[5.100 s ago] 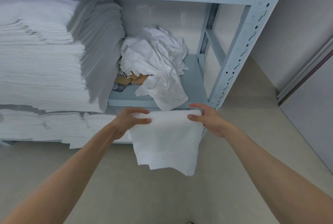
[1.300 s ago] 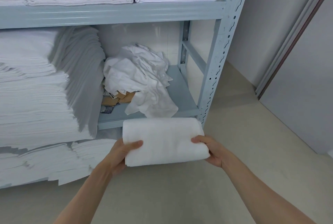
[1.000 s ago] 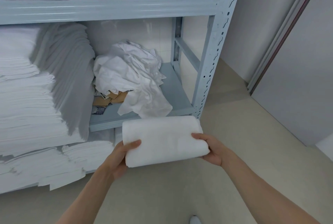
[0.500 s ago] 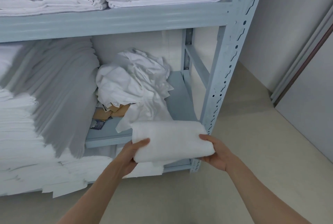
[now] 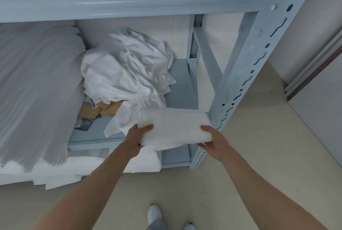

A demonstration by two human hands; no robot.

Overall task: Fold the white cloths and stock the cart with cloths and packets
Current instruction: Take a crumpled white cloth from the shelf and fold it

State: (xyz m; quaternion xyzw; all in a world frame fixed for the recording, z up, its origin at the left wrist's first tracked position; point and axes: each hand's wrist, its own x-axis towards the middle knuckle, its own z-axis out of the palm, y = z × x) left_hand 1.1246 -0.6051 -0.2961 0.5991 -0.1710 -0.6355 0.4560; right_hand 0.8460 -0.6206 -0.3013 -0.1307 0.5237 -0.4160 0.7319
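Observation:
A folded white cloth [image 5: 174, 127] lies flat between my hands at the front edge of the middle shelf [image 5: 181, 91]. My left hand [image 5: 137, 138] grips its left end, thumb on top. My right hand [image 5: 212, 142] holds its right end from below, thumb on top. Behind it a crumpled heap of white cloths [image 5: 127, 74] sits on the shelf. Brown packets [image 5: 100, 110] and a dark packet [image 5: 84, 124] lie under the heap's left side. No cart is in view.
A tall stack of folded white linen [image 5: 37, 89] fills the shelf's left part. More folded cloths [image 5: 77, 168] lie on the shelf below. The grey-blue rack post [image 5: 246, 67] stands right of my hands. Beige floor and my shoes [image 5: 154, 213] are below.
The hanging cloth has been folded into a thick rectangle. In the last second both hands have carried it forward and up to the middle shelf's front edge, and my head has moved closer.

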